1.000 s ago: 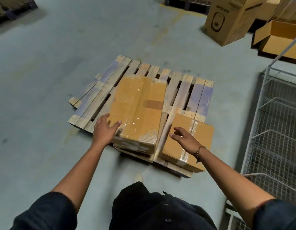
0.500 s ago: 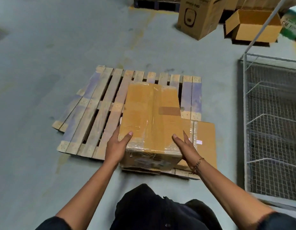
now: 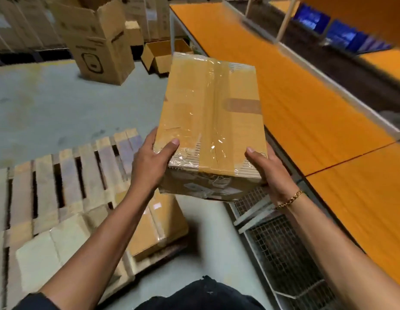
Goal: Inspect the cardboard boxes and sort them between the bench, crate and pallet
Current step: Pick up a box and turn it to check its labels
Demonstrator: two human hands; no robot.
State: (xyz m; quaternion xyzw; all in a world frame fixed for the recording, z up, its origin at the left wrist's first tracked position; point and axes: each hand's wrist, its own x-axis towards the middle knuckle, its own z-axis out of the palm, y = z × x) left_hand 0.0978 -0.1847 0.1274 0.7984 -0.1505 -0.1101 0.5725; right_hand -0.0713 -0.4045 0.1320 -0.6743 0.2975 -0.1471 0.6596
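A taped, plastic-wrapped cardboard box [image 3: 211, 121] is held up in the air in front of me, level with the bench edge. My left hand [image 3: 151, 162] grips its near left corner, thumb on top. My right hand [image 3: 265, 171] grips the near right corner, thumb on top, fingers beneath. Below, a smaller cardboard box [image 3: 158, 224] lies on the near corner of the wooden pallet [image 3: 67, 186]. The orange-topped bench [image 3: 306, 113] runs along the right. A wire mesh crate [image 3: 282, 249] sits on the floor under the bench edge.
A tall open carton [image 3: 98, 41] and a small open carton [image 3: 161, 52] stand on the grey floor at the back. More cartons line the back wall. Blue bins [image 3: 342, 34] sit behind the bench. White bench posts [image 3: 284, 21] rise from the benchtop.
Both hands closed on the large box and lifted it off the pallet. My view has swung right and up, bringing the bench into sight.
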